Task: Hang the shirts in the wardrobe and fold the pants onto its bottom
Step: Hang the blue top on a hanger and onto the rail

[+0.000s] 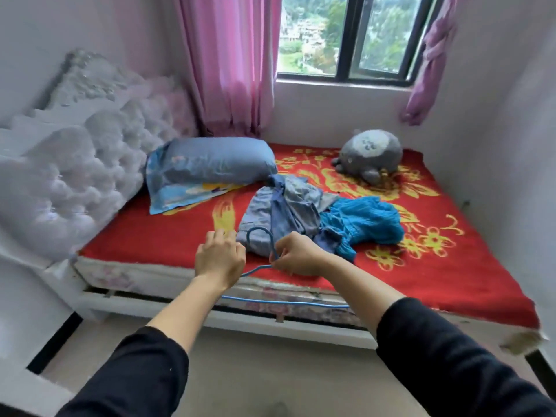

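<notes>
Red flowered bed [150,242] fills a pink-curtained room. Near its front edge lies a heap of grey-blue clothes [282,206], with a bright blue garment [367,224] touching its right side. A blue hanger [285,302] hangs over the front edge, its neck gripped by the right hand [296,257]. The left hand [219,260] reaches beside the hook, fingers bent forward; whether they grasp anything cannot be told.

No legible text, label or number (only floral patterning on the red blanket [451,281])
</notes>
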Demonstrator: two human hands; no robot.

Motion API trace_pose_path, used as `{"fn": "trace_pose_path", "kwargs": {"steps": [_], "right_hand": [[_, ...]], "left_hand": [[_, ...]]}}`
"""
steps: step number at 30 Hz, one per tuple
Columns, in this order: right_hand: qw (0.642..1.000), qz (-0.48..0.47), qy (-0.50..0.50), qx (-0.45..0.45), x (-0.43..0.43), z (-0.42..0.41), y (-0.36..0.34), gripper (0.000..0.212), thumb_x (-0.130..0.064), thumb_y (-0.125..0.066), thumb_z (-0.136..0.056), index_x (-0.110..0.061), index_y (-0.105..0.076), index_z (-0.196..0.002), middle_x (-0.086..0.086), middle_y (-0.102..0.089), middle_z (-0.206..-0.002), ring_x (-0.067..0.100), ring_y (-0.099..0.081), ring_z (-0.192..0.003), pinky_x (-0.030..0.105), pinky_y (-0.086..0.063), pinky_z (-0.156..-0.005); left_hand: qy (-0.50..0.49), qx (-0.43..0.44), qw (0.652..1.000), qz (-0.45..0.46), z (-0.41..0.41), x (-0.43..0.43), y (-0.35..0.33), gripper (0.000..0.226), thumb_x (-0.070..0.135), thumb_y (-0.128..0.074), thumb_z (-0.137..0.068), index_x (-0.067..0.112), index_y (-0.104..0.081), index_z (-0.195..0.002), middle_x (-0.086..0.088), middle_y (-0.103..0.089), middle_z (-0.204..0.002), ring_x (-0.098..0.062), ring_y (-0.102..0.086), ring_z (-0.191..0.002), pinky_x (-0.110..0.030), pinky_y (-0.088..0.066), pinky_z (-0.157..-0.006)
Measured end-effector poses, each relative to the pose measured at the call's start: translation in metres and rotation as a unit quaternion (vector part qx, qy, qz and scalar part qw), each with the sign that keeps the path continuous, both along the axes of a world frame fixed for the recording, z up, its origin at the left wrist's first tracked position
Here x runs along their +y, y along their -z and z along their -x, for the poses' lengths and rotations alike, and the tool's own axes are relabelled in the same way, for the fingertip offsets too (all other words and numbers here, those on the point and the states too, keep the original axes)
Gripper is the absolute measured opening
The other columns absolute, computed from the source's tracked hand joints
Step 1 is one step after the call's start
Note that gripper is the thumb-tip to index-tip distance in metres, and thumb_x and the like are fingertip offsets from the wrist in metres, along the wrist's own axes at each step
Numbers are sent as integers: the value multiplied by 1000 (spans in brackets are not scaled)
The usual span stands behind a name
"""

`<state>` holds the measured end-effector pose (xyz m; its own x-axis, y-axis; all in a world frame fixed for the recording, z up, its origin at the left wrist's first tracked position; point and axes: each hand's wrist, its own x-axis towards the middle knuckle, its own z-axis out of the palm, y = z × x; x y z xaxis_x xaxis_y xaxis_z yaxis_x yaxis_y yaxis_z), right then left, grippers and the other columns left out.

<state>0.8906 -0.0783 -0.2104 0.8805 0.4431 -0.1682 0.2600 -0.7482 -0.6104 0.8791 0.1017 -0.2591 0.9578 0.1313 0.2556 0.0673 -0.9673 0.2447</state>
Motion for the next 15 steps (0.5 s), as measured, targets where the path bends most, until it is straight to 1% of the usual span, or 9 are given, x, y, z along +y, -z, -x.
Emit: {"fn": "trace_pose_path", "kwargs": {"steps": [2,3,4,6,7,9,11,13,15], "right_hand": [[999,-12,44,23,-28,-32,14,19,-4,-63,-78,-16,-64,-63,15,-70,-80,21,-61,-66,42,-57,-72],[997,-19,69,32,-42,-48,20,23,-3,-62,-77,-18,-61,-60,17,-70,-78,21,-61,-62,41,-57,-70],[995,-26,93,40,-56,-64,27,22,-2,-62,-77,-16,-61,-61,16,-69,-74,19,-60,-58,37,-58,-66],[989,-21,136,50,-81,-93,38,15,-3,-62,-77,-13,-65,-67,7,-64,-64,14,-58,-50,28,-55,-58],[987,-13,152,55,-93,-106,43,14,-4,-62,-77,-13,-66,-68,4,-62,-62,14,-58,-51,27,-53,-58],[981,-2,186,59,-118,-129,54,20,-5,-63,-77,-20,-62,-63,1,-61,-63,18,-60,-60,29,-51,-63],[970,-2,236,51,-145,-149,66,24,-5,-63,-76,-23,-57,-62,4,-63,-68,21,-60,-69,28,-47,-65],[957,-6,286,38,-172,-167,76,18,-6,-62,-77,-21,-58,-68,6,-65,-75,22,-60,-75,29,-42,-65],[942,-26,332,32,-201,-186,88,11,-8,-62,-78,-18,-60,-73,5,-66,-82,22,-60,-80,30,-44,-69]], "left_hand": [[34,20,999,5,-41,-33,15,32,26,-39,-92,14,-55,-116,-8,-55,-122,-26,-47,-113,-38,-40,-85],[50,31,998,8,-61,-48,22,31,26,-39,-92,14,-55,-116,-8,-55,-121,-26,-47,-113,-38,-41,-86],[64,44,997,8,-82,-63,29,31,25,-39,-92,14,-55,-114,-8,-55,-121,-26,-47,-114,-38,-42,-87],[88,75,993,7,-119,-91,42,30,25,-39,-92,13,-55,-114,-9,-55,-120,-27,-46,-115,-39,-42,-88],[101,92,991,8,-135,-104,48,29,25,-38,-92,13,-54,-113,-9,-55,-120,-27,-46,-115,-40,-42,-88],[129,120,984,23,-165,-128,61,29,24,-38,-93,12,-53,-115,-10,-53,-121,-27,-45,-116,-40,-41,-89],[150,149,976,49,-190,-153,71,30,23,-38,-93,12,-52,-118,-10,-52,-123,-28,-44,-117,-41,-41,-91],[164,175,968,69,-212,-178,82,31,23,-39,-93,13,-52,-119,-10,-52,-125,-29,-44,-119,-41,-41,-92],[174,196,961,82,-235,-203,92,32,22,-39,-94,13,-51,-122,-10,-50,-128,-28,-42,-121,-41,-41,-95]]}}
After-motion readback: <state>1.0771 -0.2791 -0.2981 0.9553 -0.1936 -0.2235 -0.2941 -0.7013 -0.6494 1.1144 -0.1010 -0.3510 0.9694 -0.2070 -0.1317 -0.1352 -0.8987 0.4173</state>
